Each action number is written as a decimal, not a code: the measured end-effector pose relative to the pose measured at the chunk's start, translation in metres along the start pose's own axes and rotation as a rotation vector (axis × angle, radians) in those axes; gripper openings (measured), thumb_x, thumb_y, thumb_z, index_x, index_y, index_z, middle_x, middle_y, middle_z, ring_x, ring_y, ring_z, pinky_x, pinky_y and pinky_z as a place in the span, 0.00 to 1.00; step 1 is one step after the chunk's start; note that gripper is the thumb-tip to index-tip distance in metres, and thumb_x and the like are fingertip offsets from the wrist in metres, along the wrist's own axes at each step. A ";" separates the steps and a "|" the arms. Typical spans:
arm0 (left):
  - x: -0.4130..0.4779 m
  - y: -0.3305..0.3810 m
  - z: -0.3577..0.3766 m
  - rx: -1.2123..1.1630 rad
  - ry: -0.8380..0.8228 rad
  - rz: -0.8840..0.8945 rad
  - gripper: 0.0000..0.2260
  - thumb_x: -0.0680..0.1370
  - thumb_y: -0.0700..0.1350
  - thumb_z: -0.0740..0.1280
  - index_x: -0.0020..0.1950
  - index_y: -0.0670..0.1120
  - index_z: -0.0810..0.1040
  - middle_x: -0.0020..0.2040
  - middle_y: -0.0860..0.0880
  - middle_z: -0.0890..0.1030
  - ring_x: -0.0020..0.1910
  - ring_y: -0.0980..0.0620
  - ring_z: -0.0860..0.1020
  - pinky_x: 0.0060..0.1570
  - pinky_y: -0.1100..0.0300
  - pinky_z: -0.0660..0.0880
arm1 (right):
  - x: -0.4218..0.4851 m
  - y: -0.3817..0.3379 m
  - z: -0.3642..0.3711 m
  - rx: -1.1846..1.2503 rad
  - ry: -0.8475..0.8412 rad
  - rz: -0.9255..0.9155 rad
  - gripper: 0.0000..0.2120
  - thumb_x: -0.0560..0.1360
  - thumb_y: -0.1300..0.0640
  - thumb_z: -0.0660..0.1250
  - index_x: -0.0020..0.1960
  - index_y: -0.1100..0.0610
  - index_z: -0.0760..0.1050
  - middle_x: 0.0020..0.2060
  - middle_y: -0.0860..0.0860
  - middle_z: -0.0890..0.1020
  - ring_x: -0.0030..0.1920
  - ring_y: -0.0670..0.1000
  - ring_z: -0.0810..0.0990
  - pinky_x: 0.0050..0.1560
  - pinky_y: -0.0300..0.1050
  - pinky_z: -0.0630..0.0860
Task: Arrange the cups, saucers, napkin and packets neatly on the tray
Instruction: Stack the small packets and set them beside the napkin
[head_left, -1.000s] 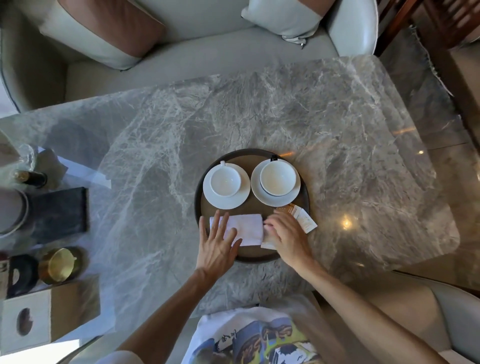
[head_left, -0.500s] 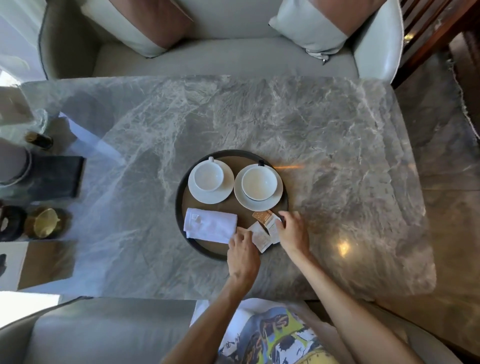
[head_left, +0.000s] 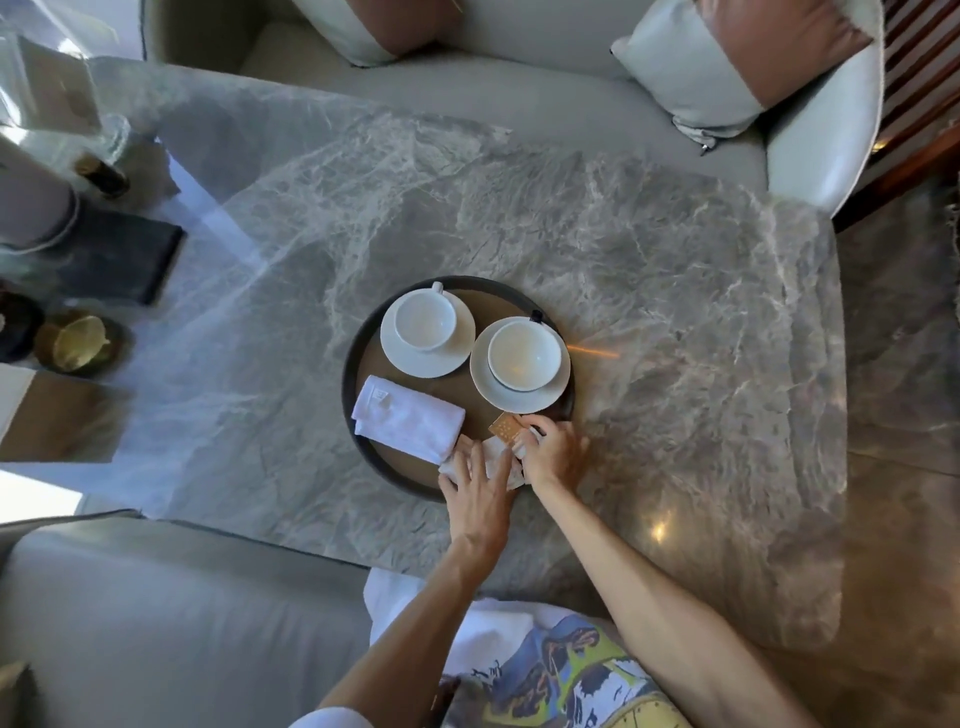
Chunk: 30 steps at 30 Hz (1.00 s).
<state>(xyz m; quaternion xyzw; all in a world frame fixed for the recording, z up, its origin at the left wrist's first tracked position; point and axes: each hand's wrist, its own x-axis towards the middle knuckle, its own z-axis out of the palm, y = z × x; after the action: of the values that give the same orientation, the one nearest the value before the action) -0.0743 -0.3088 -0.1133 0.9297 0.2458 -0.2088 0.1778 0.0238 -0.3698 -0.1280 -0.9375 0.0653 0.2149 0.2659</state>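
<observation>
A round dark tray (head_left: 349, 395) sits near the middle of a grey marble table (head_left: 675, 312). On its far half stand two white saucers side by side, rims close together. The left saucer (head_left: 415, 361) carries a white cup (head_left: 425, 320) with its handle pointing away from the person; the right saucer (head_left: 519, 397) carries a second cup (head_left: 523, 354), handle also on the far side. Both cups are upright and look empty.

A folded white napkin (head_left: 408, 418) lies on the near-left part of the tray, set at a slant, its right end just beside the left hand (head_left: 480, 493). That hand lies flat over the near rim with fingers spread, pressing down on pale packets (head_left: 493, 457) — how many lie under it cannot be told. The right hand (head_left: 553, 452) is at the near-right rim, fingers curled together around the packets' right edge; whether it pinches one or only touches them cannot be told. An orange packet (head_left: 505, 428) shows just beyond the fingertips of both hands, lying on the tray floor between napkin and right saucer.

Both forearms are bare — a printed shirt (head_left: 545, 670) shows at the bottom of the view.

Off the tray, well apart at the table's left end, stand a brass bowl (head_left: 78, 343) and a dark flat pad (head_left: 119, 260). A sofa (head_left: 519, 88) with cushions runs along the far side of the table.
</observation>
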 end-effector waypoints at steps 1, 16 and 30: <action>0.000 -0.002 0.001 0.017 0.013 0.027 0.29 0.78 0.41 0.64 0.75 0.56 0.58 0.76 0.43 0.60 0.74 0.39 0.59 0.67 0.45 0.66 | 0.000 -0.002 0.002 0.026 -0.009 0.020 0.09 0.76 0.56 0.69 0.54 0.47 0.82 0.55 0.53 0.79 0.57 0.60 0.71 0.60 0.49 0.70; -0.007 -0.017 -0.002 0.008 0.165 0.083 0.13 0.77 0.38 0.64 0.61 0.47 0.75 0.69 0.44 0.73 0.66 0.40 0.72 0.58 0.46 0.75 | 0.000 0.025 -0.028 0.663 -0.099 0.263 0.11 0.74 0.66 0.71 0.55 0.63 0.76 0.49 0.56 0.81 0.49 0.53 0.79 0.49 0.46 0.76; 0.002 -0.008 -0.023 -0.509 0.200 0.044 0.08 0.80 0.48 0.54 0.55 0.49 0.70 0.50 0.49 0.80 0.43 0.45 0.78 0.37 0.54 0.69 | -0.010 0.039 -0.053 1.183 -0.352 0.407 0.15 0.77 0.67 0.67 0.63 0.61 0.74 0.51 0.57 0.83 0.49 0.55 0.83 0.48 0.52 0.81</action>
<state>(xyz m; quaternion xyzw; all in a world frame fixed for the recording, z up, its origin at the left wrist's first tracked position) -0.0699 -0.2914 -0.0970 0.8763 0.2864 -0.0436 0.3850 0.0256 -0.4311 -0.1014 -0.5522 0.3044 0.3392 0.6981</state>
